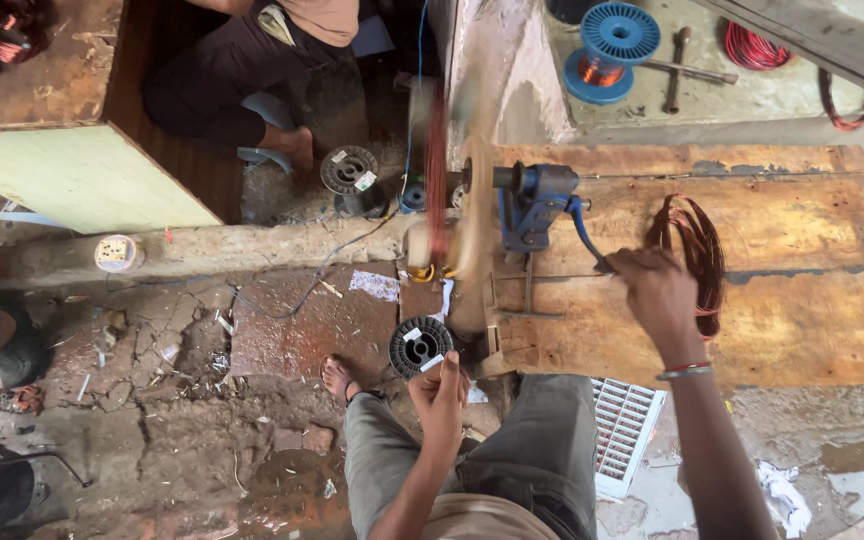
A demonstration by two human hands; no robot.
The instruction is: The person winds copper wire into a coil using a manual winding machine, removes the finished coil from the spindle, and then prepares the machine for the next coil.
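A blue hand-cranked winding machine [530,205] is bolted to a worn wooden bench [802,330]. My right hand [657,292] grips its crank handle [585,235]. A blurred, spinning wooden former with red-brown copper wire [439,180] turns at the machine's left end. My left hand [441,398] is held below it near a black wire spool [420,346] on the floor, fingers pinched together as if on thin wire, which I cannot make out. A finished coil of copper wire [697,255] lies on the bench beside my right hand.
Another person [252,70] sits on the floor at the top. A second black spool [350,175], a blue spool of copper wire [607,45], a hammer [677,65] and red wire [752,45] lie around. A white grille [624,435] leans by my leg.
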